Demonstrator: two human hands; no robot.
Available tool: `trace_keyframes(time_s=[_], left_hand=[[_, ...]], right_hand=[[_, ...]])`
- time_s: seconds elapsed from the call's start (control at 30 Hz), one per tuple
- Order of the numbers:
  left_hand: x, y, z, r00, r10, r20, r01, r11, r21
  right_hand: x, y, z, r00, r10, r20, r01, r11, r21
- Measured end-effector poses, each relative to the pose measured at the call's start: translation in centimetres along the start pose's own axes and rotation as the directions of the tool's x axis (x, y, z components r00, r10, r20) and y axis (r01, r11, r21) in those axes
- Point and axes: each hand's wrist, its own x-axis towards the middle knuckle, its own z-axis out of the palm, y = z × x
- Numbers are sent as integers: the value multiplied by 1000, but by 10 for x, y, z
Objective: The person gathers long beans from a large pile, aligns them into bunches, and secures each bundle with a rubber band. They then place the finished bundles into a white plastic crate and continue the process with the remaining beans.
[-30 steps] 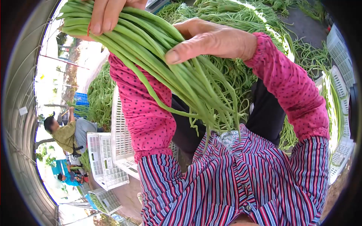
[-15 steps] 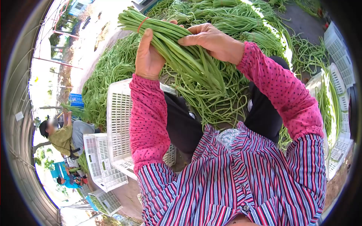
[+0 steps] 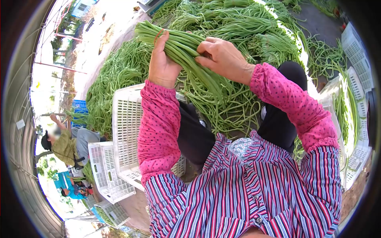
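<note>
A thick bundle of green long beans [image 3: 183, 48] is held up in front of me, slanting from upper left down to lower right. My left hand [image 3: 164, 66] is wrapped round its upper part, thumb on top and most fingers hidden beneath. Near that thumb a red rubber band [image 3: 159, 35] circles the bundle. My right hand [image 3: 226, 60] is at the bundle's right side, thumb and curled fingers pinching beans at its edge. The loose lower ends hang over other beans between my knees.
A large heap of long beans [image 3: 119, 75] spreads in front. White plastic crates [image 3: 127, 131] stand at my left, and another crate [image 3: 357, 166] with beans is at my right. Two other people are off to the left, one in an olive top [image 3: 65, 148].
Both hands and the bundle have shifted slightly right and down. My right fingers have curled more at the bundle's side. The person in olive has raised an arm.
</note>
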Motion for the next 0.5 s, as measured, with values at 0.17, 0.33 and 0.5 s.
trace_keyframes(time_s=[0.17, 0.33, 0.5], left_hand=[[6, 6, -15, 999, -32, -42, 34, 997, 62], [22, 2, -11, 968, -31, -248, 2, 993, -118], [39, 7, -28, 892, 44, -449, -116, 984, -135]], right_hand=[[9, 5, 3, 964, 196, 182, -250, 901, 355], [3, -8, 6, 958, 177, 226, -269, 827, 493], [-45, -8, -12, 890, 292, 351, -433, 781, 450]])
